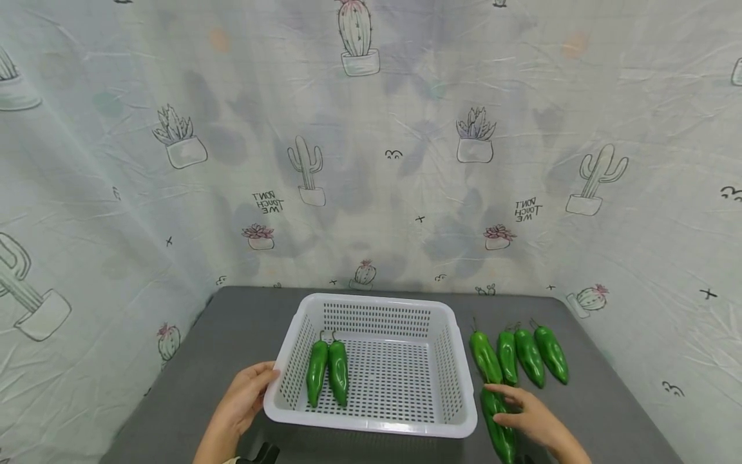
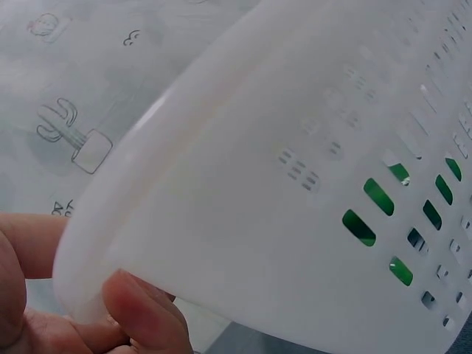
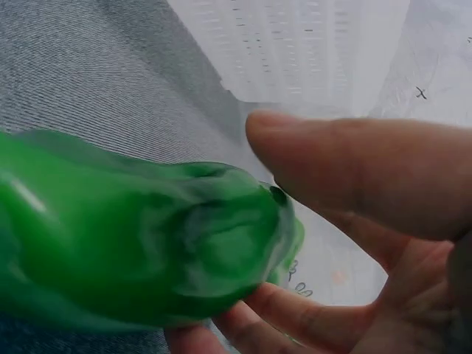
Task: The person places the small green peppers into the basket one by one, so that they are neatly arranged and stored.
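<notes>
A white plastic basket (image 1: pixel 371 426) with slotted walls holds two green peppers (image 1: pixel 316 374) lying side by side at its left. My left hand (image 1: pixel 246 393) grips the basket's left rim; in the left wrist view, the thumb (image 2: pixel 144 310) and fingers pinch its edge. To the right of the basket, my right hand (image 1: pixel 530 415) is around a green pepper (image 1: pixel 500 432) lying nearest me. The right wrist view shows fingers touching this glossy pepper (image 3: pixel 110 236) along its lower side, while the straight thumb (image 3: pixel 346 162) stands off its upper side.
More green peppers (image 1: pixel 529 357) lie in a row on the dark grey table (image 1: pixel 232 322), right of the basket. One lighter pepper (image 1: pixel 485 356) lies just beyond the right hand. A cactus-print curtain (image 1: pixel 371 193) closes off the back and both sides.
</notes>
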The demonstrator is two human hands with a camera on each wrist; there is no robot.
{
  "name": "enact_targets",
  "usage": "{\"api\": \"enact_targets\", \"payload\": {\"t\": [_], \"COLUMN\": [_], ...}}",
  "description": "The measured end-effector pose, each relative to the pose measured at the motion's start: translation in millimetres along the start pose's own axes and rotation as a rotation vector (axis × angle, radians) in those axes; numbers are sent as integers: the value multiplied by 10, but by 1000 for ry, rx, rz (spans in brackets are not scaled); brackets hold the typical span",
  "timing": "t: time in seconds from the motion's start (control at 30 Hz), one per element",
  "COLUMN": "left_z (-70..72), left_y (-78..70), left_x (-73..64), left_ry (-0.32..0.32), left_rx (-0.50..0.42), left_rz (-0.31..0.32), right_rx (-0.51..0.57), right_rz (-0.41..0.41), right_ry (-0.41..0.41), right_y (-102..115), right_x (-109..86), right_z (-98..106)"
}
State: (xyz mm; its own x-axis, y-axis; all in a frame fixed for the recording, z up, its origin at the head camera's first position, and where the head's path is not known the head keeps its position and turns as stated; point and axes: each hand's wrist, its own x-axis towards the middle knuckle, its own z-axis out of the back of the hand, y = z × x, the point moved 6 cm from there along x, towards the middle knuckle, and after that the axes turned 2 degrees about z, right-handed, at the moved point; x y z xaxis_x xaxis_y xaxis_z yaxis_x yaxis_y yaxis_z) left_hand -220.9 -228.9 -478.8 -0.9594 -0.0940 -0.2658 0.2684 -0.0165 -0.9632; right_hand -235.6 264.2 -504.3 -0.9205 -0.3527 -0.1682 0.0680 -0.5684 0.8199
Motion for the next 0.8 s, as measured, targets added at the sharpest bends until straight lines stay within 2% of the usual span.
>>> {"api": "enact_targets", "payload": {"t": [0.2,0.53,0.8], "left_z": [9,-3,-3], "left_y": [2,6,8], "left_x": [-1,0,20], "left_ry": [-22,-6,-24], "left_rx": [-4,1,0], "left_rz": [11,2,1], "right_rx": [-89,-161,-218], "right_rz": [-32,-4,-52], "right_ry": [-80,-91,-145], "right_y": [7,46,14], "right_x": [29,52,48], "right_z": [-52,-122,-139]}}
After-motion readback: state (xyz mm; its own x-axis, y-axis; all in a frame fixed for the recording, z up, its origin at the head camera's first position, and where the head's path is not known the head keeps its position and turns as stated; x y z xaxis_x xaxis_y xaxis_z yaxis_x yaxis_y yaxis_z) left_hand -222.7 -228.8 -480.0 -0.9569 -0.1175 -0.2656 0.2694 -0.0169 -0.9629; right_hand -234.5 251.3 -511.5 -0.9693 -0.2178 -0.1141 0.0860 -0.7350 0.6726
